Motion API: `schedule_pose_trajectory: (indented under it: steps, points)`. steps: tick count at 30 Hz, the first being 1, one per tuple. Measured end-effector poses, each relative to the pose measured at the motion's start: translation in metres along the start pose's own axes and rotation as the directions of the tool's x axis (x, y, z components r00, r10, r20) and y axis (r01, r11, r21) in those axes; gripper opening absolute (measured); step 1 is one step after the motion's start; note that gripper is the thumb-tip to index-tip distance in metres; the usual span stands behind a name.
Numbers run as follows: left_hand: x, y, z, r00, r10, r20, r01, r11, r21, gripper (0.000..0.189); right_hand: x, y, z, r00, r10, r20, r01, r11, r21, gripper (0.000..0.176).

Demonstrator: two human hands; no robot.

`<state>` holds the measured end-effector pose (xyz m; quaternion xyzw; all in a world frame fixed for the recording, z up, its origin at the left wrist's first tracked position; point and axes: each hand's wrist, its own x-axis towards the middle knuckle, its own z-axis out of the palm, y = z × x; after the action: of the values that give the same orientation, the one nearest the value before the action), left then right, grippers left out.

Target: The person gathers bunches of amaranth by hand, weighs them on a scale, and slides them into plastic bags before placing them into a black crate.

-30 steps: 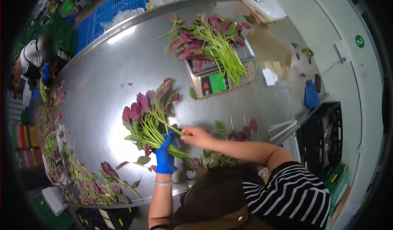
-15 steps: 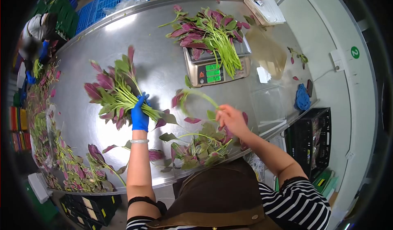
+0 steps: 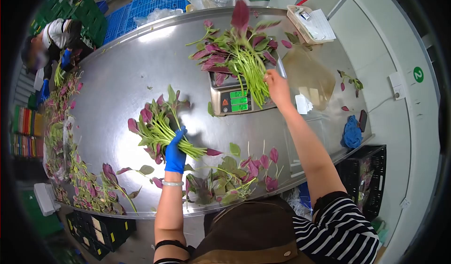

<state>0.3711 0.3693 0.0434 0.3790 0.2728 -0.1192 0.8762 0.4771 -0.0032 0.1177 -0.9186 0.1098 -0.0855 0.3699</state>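
Observation:
My left hand (image 3: 175, 155), in a blue glove, is closed round the stems of a bunch of purple-and-green leafy greens (image 3: 157, 127) above the steel table. Bare and pinched, my right hand (image 3: 276, 84) is at the right edge of a larger bunch of greens (image 3: 251, 69) lying on a digital scale (image 3: 218, 108). A leafy stem (image 3: 240, 17) with a motion-blurred purple leaf runs from that hand over the bunch; its grip point is partly hidden. Loose leafy stems (image 3: 230, 177) lie between my arms near the table edge.
More greens (image 3: 94, 184) are heaped along the left of the steel table (image 3: 117, 85), where a co-worker (image 3: 58, 38) in blue gloves handles stems. A tray with papers (image 3: 314, 26), clear plastic sheets (image 3: 310, 69) and a crumpled blue glove (image 3: 352, 132) lie to the right.
My right hand has moved up and away from the loose stems to the scale, carrying a stem. My left hand and its bunch appear further right and lower; the camera view has shifted.

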Motion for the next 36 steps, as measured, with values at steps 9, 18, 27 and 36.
schedule_pose_trajectory:
  steps: [9,18,27,36]
  points:
    - [-0.036,-0.051,0.082,0.985,0.033,0.172,-0.037,0.999,0.021,0.032,-0.131,-0.058,0.060,0.767,-0.339,0.545,0.106,0.904,0.414,0.026]
    - [0.006,-0.015,0.077,0.963,0.063,0.262,-0.081,0.995,0.057,0.035,-0.036,-0.082,0.006,0.967,-0.253,0.030,0.190,0.792,0.580,0.017]
    - [0.072,-0.014,0.018,0.977,-0.125,0.171,0.121,0.992,0.033,0.034,0.052,0.001,-0.007,0.964,-0.265,0.035,0.267,0.958,-0.103,0.020]
    - [0.043,-0.026,0.003,0.983,-0.157,0.092,0.164,0.984,-0.076,0.029,0.014,0.151,-0.072,0.995,-0.103,-0.007,0.077,0.785,-0.615,0.031]
